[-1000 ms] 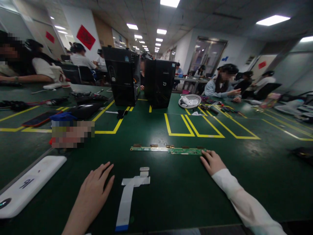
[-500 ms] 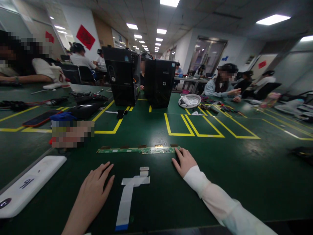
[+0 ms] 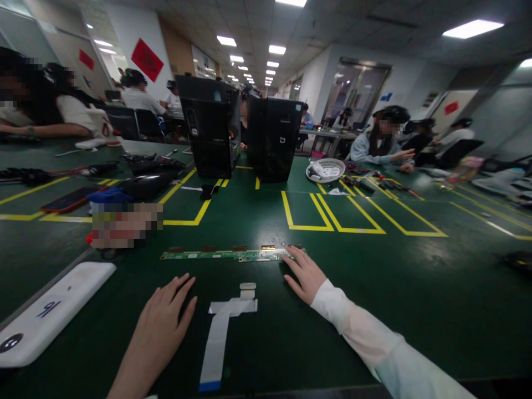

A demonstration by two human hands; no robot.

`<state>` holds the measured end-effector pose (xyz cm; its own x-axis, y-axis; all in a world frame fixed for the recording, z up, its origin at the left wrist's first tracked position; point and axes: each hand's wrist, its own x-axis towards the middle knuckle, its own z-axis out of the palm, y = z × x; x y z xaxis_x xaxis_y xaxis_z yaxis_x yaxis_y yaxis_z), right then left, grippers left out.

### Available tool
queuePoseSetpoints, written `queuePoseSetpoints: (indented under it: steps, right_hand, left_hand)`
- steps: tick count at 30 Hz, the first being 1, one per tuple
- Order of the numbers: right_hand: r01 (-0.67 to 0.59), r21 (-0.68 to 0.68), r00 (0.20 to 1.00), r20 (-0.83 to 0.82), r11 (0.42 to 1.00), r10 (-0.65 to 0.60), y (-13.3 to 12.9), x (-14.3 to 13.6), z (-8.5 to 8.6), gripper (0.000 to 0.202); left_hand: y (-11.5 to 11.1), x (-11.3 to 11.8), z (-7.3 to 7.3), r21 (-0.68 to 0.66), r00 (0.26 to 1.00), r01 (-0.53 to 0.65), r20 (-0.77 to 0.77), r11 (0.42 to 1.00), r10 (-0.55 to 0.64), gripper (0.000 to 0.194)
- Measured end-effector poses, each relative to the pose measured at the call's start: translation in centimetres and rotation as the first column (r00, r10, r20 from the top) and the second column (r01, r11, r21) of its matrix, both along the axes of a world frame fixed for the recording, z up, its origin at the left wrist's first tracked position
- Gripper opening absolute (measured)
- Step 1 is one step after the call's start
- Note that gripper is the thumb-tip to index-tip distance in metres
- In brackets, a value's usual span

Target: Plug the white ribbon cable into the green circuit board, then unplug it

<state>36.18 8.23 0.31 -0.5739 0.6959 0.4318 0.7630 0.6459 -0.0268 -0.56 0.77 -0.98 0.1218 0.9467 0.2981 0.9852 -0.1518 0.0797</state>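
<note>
A long narrow green circuit board [image 3: 220, 254] lies across the table in front of me. My right hand [image 3: 303, 272] rests over its right end, fingers spread and the fingertips on the board. To the left, my left hand [image 3: 166, 316] lies open above the table with its fingers stretched out, holding nothing. Between the hands, nearer to me, is a folded white ribbon cable [image 3: 216, 338] with a blue end and a small connector at its far end. My left hand is beside this cable, apart from it.
A white device [image 3: 58, 310] lies at the left. Two black computer towers [image 3: 272, 138] stand at the back. Right of them is a white basket [image 3: 325, 170] with items inside. Tools and cables lie around yellow tape lines on the green table [image 3: 374, 293]. Other people sit at tables beyond.
My right hand has moved slightly left along the circuit board, covering more of its right end. The board has shifted a little to the left. My left hand has hardly changed.
</note>
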Motion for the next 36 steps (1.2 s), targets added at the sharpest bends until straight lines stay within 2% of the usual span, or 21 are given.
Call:
queuePoseSetpoints:
  steps: [2,5,12,20,22,25,29,32,36]
  right_hand:
    - [-0.108,-0.012,0.994,-0.029,0.994,0.108,0.8,-0.4,-0.2,0.046]
    - [-0.168,-0.051,0.985,-0.051,0.984,0.165,1.9,-0.8,-0.6,0.046]
    - [-0.142,-0.177,0.990,-0.011,0.974,0.142,2.4,-0.5,-0.9,0.052]
    - [-0.106,-0.187,0.994,0.010,0.977,0.110,2.2,-0.1,-0.8,0.048]
    - [-0.103,-0.186,0.994,0.009,0.977,0.106,2.2,0.0,-1.0,0.048]
    - [-0.097,-0.187,0.995,0.006,0.978,0.100,2.3,0.2,-1.2,0.048]
    - [-0.088,-0.194,0.996,0.011,0.977,0.092,2.2,0.3,-1.3,0.048]
    - [-0.087,-0.200,0.996,0.019,0.976,0.092,2.2,0.3,-1.2,0.048]
    - [-0.089,-0.204,0.995,0.016,0.975,0.094,2.1,0.3,-1.0,0.049]
  left_hand:
    - [0.0,0.1,0.1,-0.004,1.000,-0.003,0.005,1.000,0.003,0.059]
    - [0.0,0.3,0.4,-0.014,1.000,-0.013,0.024,1.000,0.013,0.058]
    - [-0.2,0.5,0.9,-0.043,0.998,-0.023,0.055,0.999,0.026,0.057]
    - [-0.1,-0.1,0.6,-0.045,0.995,0.002,0.098,0.999,0.003,0.056]
    - [-0.3,0.2,0.8,-0.038,0.993,0.052,0.108,0.998,-0.048,0.053]
    - [-1.0,1.6,2.0,-0.051,0.971,0.215,0.117,0.975,-0.208,0.048]
    - [-1.4,4.6,4.3,-0.118,0.892,0.452,0.093,0.884,-0.443,0.049]
    - [-1.0,6.6,5.0,-0.144,0.846,0.533,0.084,0.834,-0.527,0.047]
    - [-0.1,8.4,4.9,-0.176,0.822,0.570,0.105,0.803,-0.561,0.044]
